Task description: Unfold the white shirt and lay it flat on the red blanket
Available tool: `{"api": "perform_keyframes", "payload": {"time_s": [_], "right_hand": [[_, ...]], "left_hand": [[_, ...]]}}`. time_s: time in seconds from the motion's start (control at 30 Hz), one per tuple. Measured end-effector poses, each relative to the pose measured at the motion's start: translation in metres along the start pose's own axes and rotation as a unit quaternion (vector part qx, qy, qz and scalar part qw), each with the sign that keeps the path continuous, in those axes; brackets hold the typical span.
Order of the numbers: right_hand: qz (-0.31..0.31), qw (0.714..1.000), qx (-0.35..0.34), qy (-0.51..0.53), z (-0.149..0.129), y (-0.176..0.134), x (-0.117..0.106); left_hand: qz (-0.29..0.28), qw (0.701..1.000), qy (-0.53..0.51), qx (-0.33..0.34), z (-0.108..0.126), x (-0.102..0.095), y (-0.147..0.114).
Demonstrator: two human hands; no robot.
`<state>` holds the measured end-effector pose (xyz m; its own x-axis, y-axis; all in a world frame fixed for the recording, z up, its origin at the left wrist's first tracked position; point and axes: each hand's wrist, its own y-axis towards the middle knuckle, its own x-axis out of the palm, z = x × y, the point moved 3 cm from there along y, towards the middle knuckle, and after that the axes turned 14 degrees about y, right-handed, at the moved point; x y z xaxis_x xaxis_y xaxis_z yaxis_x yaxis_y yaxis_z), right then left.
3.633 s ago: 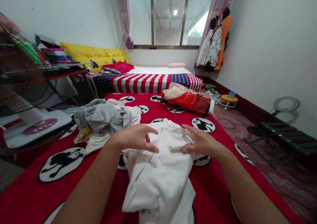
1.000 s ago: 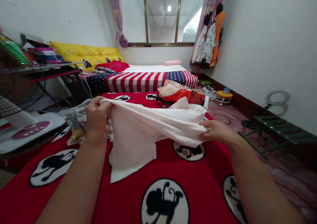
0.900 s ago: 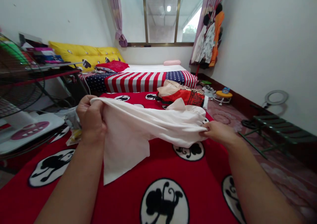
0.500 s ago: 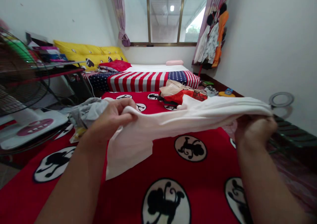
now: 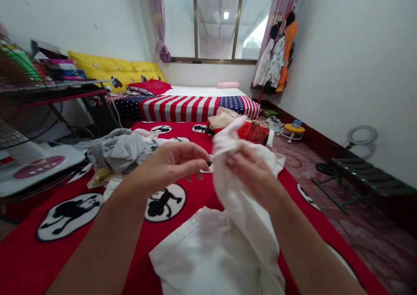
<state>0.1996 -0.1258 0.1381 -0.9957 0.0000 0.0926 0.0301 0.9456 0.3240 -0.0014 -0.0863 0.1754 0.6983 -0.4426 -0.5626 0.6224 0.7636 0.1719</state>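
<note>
A white garment (image 5: 208, 247) hangs bunched from my right hand (image 5: 249, 169), its fingers pinched on the upper part. The lower part spreads toward me over a red blanket (image 5: 130, 247) with black monkey figures in white circles. Just left of the cloth is my left hand (image 5: 176, 164), fingers apart and curved, with nothing in them. What kind of garment it is I cannot make out. To the left of my left hand lies a pile of grey and white clothes (image 5: 120, 149).
A white fan (image 5: 39, 164) stands at the left by a desk. Beyond the blanket are red and beige clothes (image 5: 254, 130) and a bed with a striped cover (image 5: 182, 108). On the right floor stand a green folding stool (image 5: 365, 177) and a small yellow stool (image 5: 295, 128).
The white cloth was stretched sideways between both hands. My left hand has let go of it, and my right hand has moved left, leaving the cloth hanging down and lying nearer to me.
</note>
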Motion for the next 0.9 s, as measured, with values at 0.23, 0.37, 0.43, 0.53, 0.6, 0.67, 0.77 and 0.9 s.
{"api": "perform_keyframes", "payload": {"time_s": [0.23,0.37,0.43,0.53,0.6,0.67,0.77,0.9], "right_hand": [[-0.035,0.996,0.082,-0.019,0.014,0.002,-0.017],[0.009,0.969,0.057,-0.24,0.027,0.009,-0.055],[-0.025,0.939,0.073,-0.335,0.041,0.008,-0.056],[0.01,0.887,0.046,-0.46,0.059,0.009,-0.055],[0.074,0.854,0.026,-0.514,0.067,0.011,-0.06],[0.127,0.838,0.035,-0.53,0.075,0.014,-0.072],[0.165,0.851,0.062,-0.495,0.088,0.018,-0.092],[0.161,0.89,0.101,-0.415,0.1,0.019,-0.103]], "left_hand": [[0.209,0.973,0.077,-0.063,-0.033,-0.035,0.01],[0.126,0.984,0.11,-0.052,-0.039,-0.019,0.016],[0.079,0.987,0.127,-0.058,-0.04,-0.012,0.018],[0.056,0.978,0.188,-0.073,-0.047,-0.009,0.02],[0.084,0.96,0.26,-0.066,-0.057,-0.012,0.024],[0.118,0.938,0.321,-0.058,-0.074,-0.013,0.03],[0.125,0.921,0.363,-0.061,-0.105,-0.006,0.04],[0.07,0.92,0.38,-0.063,-0.137,0.015,0.046]]}}
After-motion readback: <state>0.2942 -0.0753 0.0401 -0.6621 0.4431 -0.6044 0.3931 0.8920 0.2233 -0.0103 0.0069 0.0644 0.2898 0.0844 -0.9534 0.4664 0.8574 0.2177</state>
